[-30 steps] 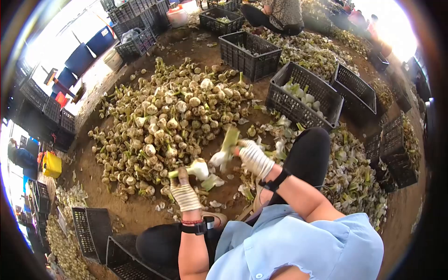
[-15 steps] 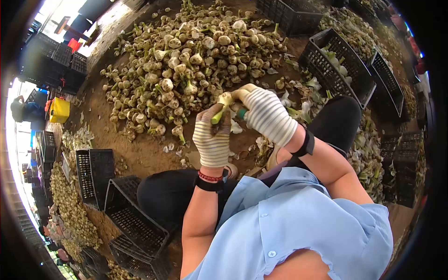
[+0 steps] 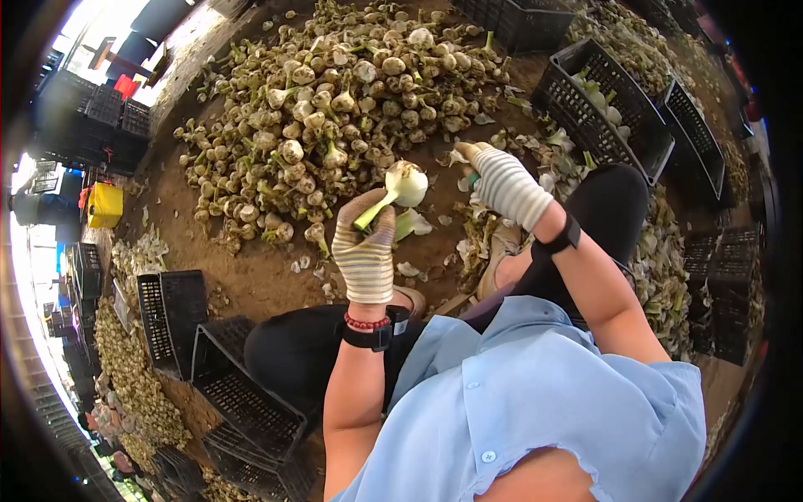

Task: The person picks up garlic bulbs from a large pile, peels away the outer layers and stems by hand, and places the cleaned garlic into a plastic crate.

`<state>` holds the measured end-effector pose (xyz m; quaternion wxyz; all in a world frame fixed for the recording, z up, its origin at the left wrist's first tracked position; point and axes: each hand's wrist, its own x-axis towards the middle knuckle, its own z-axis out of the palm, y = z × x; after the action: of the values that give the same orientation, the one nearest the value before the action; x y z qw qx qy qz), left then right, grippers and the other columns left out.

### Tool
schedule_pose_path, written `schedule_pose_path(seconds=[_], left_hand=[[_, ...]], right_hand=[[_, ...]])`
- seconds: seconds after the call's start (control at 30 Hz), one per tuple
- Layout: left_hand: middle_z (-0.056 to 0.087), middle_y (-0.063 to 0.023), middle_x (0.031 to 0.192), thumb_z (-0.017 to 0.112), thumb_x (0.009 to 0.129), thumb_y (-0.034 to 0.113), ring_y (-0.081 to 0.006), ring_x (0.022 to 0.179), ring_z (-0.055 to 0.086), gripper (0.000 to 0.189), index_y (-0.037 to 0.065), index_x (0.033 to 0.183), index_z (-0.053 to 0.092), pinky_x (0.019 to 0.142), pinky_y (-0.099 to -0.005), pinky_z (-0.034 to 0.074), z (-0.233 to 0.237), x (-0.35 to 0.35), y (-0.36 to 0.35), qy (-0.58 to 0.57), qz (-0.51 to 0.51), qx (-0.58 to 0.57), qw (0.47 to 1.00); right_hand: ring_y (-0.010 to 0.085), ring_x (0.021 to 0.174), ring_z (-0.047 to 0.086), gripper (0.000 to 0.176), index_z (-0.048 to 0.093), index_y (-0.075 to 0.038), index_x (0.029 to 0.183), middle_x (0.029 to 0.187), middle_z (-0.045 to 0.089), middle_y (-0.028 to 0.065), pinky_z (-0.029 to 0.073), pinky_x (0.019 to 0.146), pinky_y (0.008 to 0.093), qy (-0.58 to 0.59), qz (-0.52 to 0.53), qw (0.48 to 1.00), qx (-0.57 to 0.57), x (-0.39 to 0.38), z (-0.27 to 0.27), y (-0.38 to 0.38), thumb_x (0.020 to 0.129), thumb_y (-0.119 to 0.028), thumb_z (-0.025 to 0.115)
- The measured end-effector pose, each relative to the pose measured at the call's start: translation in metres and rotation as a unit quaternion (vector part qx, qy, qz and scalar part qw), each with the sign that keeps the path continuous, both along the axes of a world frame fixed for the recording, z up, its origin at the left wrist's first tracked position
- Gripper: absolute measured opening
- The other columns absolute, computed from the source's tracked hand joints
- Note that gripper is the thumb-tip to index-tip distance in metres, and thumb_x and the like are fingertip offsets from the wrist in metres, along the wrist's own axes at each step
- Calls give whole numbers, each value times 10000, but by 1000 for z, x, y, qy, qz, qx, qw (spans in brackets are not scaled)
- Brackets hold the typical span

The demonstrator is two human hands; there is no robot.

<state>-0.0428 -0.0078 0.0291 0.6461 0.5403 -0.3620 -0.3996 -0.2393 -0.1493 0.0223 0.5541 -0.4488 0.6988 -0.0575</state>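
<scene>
My left hand (image 3: 365, 247), in a striped work glove, is closed on the green stem of a garlic bulb (image 3: 406, 184); the bulb's white head points up and to the right. My right hand (image 3: 504, 180), gloved too, is closed around a small tool with a green part (image 3: 473, 178), mostly hidden by the fingers. A gap separates the two hands. Beyond them a large heap of garlic bulbs (image 3: 335, 109) lies on the brown ground. Loose peels (image 3: 408, 269) are scattered below the held bulb.
A black crate (image 3: 598, 109) with some garlic inside stands at the upper right. More black crates (image 3: 242, 385) are at the lower left. A yellow container (image 3: 105, 205) is at the far left. Peels and stems (image 3: 657, 284) lie beside my right knee.
The hands have moved apart, my right hand to the right and my left slightly left. The bulb in my left hand now shows a clean white surface.
</scene>
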Motion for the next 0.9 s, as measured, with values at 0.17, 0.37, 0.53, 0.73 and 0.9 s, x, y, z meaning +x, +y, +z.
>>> schedule_pose_path(seconds=[0.17, 0.37, 0.53, 0.73, 0.9], left_hand=[[656, -90, 1076, 698, 775, -129, -179, 943, 649, 358, 53, 1083, 708, 820, -286, 533, -7, -17, -9, -235, -9, -90, 968], [658, -85, 1083, 696, 783, -124, -190, 961, 646, 323, 57, 1049, 719, 827, -298, 534, -5, -16, -13, -255, -24, -99, 962], [657, -80, 1088, 674, 799, -132, -178, 969, 635, 308, 53, 1041, 719, 825, -290, 532, -6, -19, -13, -259, -41, -95, 960], [660, -76, 1086, 671, 799, -136, -169, 972, 627, 307, 56, 1032, 725, 825, -287, 529, -6, -20, -12, -230, -32, -72, 970], [665, -94, 1095, 666, 793, -140, -181, 961, 646, 261, 48, 965, 720, 830, -301, 539, -2, -17, -10, -207, -45, -71, 975]], right_hand=[[366, 947, 676, 345, 633, -14, 1197, 1086, 676, 211, 546, 818, 393, 31, 256, 830, -494, 15, 39, 57, 905, -192, 679], [361, 919, 679, 309, 670, -9, 1129, 1004, 698, 202, 543, 799, 387, -45, 204, 885, -417, 14, 31, 51, 898, -212, 699], [324, 865, 689, 244, 670, 12, 1079, 948, 697, 199, 543, 751, 363, -45, 166, 901, -399, 11, 22, 47, 900, -153, 673], [390, 837, 659, 177, 660, -17, 1001, 885, 671, 207, 534, 734, 432, -31, 163, 866, -472, 15, 9, 59, 879, -146, 656], [391, 800, 645, 153, 630, -15, 940, 875, 660, 204, 533, 725, 435, 15, 176, 837, -518, 14, 5, 55, 882, -154, 653]])
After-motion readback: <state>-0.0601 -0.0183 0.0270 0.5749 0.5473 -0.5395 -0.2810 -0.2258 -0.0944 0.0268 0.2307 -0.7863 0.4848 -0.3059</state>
